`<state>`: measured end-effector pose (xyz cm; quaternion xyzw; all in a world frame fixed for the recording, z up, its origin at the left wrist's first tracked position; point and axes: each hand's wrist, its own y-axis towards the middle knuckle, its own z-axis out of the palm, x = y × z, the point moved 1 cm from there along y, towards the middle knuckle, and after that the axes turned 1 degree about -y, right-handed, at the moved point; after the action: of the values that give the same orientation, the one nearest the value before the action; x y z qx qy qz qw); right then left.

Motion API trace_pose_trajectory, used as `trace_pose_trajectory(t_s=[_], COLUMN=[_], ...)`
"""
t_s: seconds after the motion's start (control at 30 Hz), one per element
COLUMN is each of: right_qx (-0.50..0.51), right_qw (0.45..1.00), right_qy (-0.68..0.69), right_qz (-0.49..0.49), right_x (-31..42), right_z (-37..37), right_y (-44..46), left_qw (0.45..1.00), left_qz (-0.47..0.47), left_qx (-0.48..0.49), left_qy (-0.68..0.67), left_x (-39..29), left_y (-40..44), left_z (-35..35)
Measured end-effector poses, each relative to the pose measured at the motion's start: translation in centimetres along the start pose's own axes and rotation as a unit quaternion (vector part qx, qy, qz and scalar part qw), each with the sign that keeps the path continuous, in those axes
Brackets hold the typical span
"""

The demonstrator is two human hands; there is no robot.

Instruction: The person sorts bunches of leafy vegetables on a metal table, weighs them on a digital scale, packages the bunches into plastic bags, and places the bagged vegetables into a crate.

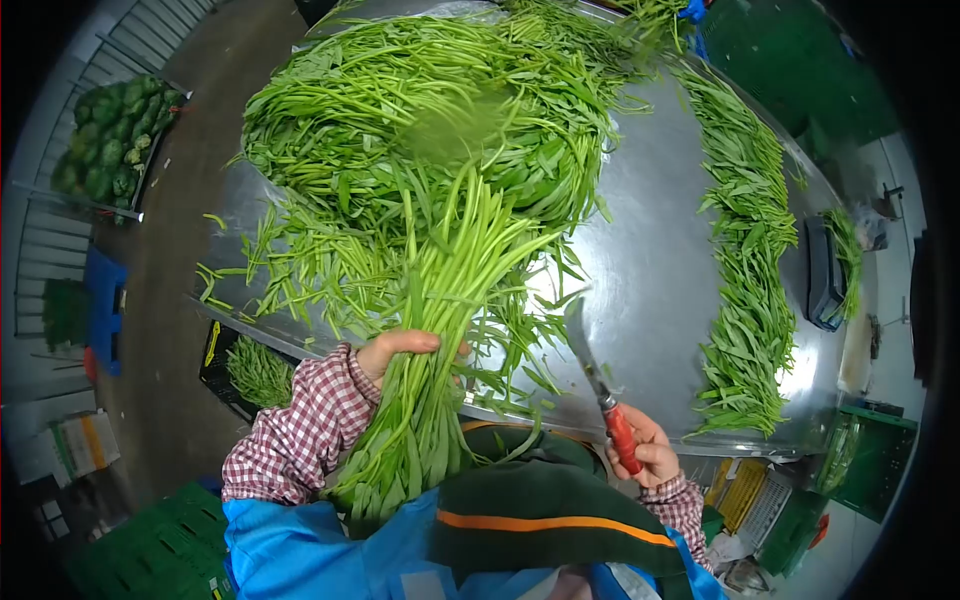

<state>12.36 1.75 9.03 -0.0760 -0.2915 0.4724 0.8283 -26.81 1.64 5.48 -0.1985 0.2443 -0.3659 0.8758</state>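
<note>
My left hand (402,350) is wrapped round a thick bunch of leafy green stems (455,270), leaves hanging down toward my body and pale stalks pointing up over the table. In my right hand (648,448) is the red handle of a curved knife (592,365), its blade pointing up and slightly left, apart from the bunch. Beyond the bunch a large heap of the same greens (370,120) covers the upper left of the metal table (655,240). Loose cut leaves and stems (320,260) lie scattered between the heap and me.
A long row of greens (750,250) runs along the table's right side. Past the right edge stands a dark scale-like device (824,275). A black crate (215,370) with greens is below the left edge. Green crates (160,540) stand at lower left, and a crate of green vegetables (110,140) upper left.
</note>
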Motion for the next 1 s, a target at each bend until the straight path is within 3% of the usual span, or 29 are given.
trace_pose_trajectory(t_s=[0.03, 0.13, 0.17, 0.27, 0.3, 0.4, 0.43, 0.53, 0.7, 0.8, 0.9, 1.0], right_qx=[-0.03, 0.022, -0.009, 0.013, -0.051, -0.089, -0.071, -0.049, -0.078, -0.01, -0.019, -0.012], right_qw=[0.993, 0.959, 0.938, 0.83, 0.878, 0.864, 0.81, 0.826, 0.73, 0.6, 0.619, 0.593], right_qy=[-0.114, -0.28, -0.345, -0.532, -0.453, -0.478, -0.562, -0.502, -0.649, -0.739, -0.736, -0.765], right_qz=[0.007, -0.046, -0.03, -0.167, -0.145, -0.132, -0.153, -0.253, -0.2, -0.306, -0.274, -0.25], right_x=[1.1, 2.2, 2.7, 2.7, 2.4, 2.6, 2.6, 0.9, 1.4, 1.4, 1.3, 1.7], right_z=[1.8, 5.2, 6.7, 5.9, 6.5, 6.2, 5.6, 6.1, 6.9, 6.6, 6.1, 6.8], right_y=[0.3, 3.6, 4.2, 6.0, 6.1, 7.4, 8.0, 10.2, 10.9, 12.0, 13.2, 14.3], left_qw=[0.999, 0.999, 0.999, 1.0, 1.0, 0.999, 0.999, 0.999, 0.999, 0.999, 1.0, 0.999], left_qz=[-0.014, -0.044, -0.035, -0.015, -0.018, -0.025, -0.037, -0.024, -0.028, -0.028, -0.025, -0.024], left_qx=[0.033, -0.004, -0.023, -0.025, -0.023, 0.015, 0.025, 0.034, 0.03, 0.031, -0.011, -0.001], left_qy=[-0.003, 0.014, 0.028, 0.006, 0.005, -0.022, -0.031, -0.015, -0.02, -0.024, 0.006, 0.023], left_x=[0.2, -0.1, 0.0, 0.4, 0.5, 1.0, 1.1, 1.2, 1.4, 1.3, 1.0, 0.8], left_y=[0.4, 0.8, 1.0, 1.1, 1.0, 1.1, 1.1, 1.4, 1.6, 1.5, 1.5, 1.5], left_z=[-0.3, 1.6, 2.1, 3.1, 3.2, 2.7, 2.7, 2.7, 2.6, 2.7, 3.6, 4.5])
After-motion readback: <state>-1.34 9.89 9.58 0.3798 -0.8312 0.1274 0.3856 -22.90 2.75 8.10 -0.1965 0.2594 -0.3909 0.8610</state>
